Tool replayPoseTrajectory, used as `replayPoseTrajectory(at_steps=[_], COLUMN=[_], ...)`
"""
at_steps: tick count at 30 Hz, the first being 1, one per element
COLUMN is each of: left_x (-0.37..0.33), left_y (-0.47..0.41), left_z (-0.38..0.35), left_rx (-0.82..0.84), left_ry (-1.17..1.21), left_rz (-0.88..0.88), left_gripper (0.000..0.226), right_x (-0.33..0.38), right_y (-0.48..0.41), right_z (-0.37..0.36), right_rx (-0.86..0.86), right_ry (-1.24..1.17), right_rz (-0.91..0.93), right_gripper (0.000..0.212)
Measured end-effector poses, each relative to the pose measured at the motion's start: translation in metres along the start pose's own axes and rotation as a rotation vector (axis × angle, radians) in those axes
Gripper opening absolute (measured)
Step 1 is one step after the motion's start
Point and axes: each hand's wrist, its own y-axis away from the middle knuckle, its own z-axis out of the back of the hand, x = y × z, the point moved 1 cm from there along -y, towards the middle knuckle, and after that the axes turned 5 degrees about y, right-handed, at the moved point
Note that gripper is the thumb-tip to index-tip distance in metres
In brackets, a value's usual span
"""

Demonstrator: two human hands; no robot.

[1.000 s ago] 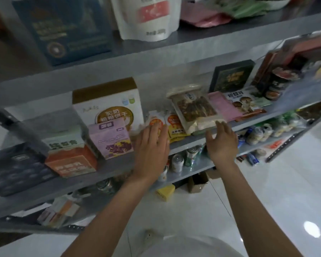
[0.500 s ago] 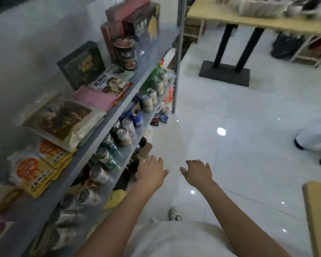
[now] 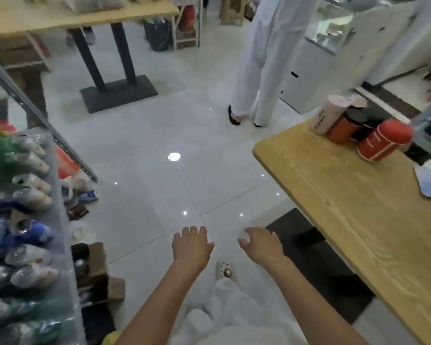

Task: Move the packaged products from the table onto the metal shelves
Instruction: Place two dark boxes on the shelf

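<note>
Packaged products (image 3: 383,140), red, orange and pale canisters, stand clustered at the far end of the wooden counter (image 3: 358,220) on my right. My left grip (image 3: 192,245) and right grip (image 3: 261,244) hang over the floor (image 3: 147,135), fingers loosely spread, holding nothing. The metal shelves (image 3: 60,220) on my left carry cans (image 3: 33,200).

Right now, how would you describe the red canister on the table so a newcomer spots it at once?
Start at the light wooden table on the right and go to its far corner. The red canister stands nearest the camera in the group there. Unlike the pale pink tube and the dark-lidded orange jar beside it, its body and domed lid are both red.
</note>
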Motion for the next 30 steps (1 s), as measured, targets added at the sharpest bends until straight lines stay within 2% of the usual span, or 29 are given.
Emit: replayPoseTrajectory(at_steps=[4,13,17,21,27,30], left_x=[-0.043,-0.151,-0.224,-0.309,-0.424,-0.471], left_y=[-0.001,0.0,0.011,0.03,0.046,0.052], left_z=[-0.008,-0.011,-0.024,-0.046,-0.086,-0.104], left_rx=[0.042,0.014,0.016,0.029,0.037,0.053], left_ry=[-0.115,-0.259,-0.285,-0.301,-0.396,-0.449], left_rz=[-0.147,-0.366,-0.446,-0.562,-0.662,-0.713], left_gripper=[0.05,0.049,0.05,0.05,0.04,0.045], right_x=[-0.061,-0.181,-0.244,-0.321,-0.445,-0.491], right_y=[0.024,0.083,0.116,0.153,0.203,0.225], right_z=[-0.004,-0.013,-0.026,-0.049,-0.085,-0.101], right_rx=[-0.019,-0.139,-0.196,-0.175,-0.204,-0.23], right_ry=[-0.224,-0.488,-0.578,-0.678,-0.772,-0.836], right_rz=[-0.185,-0.446,-0.516,-0.599,-0.761,-0.821], right_gripper=[0.052,0.052,0.05,0.052,0.052,0.054])
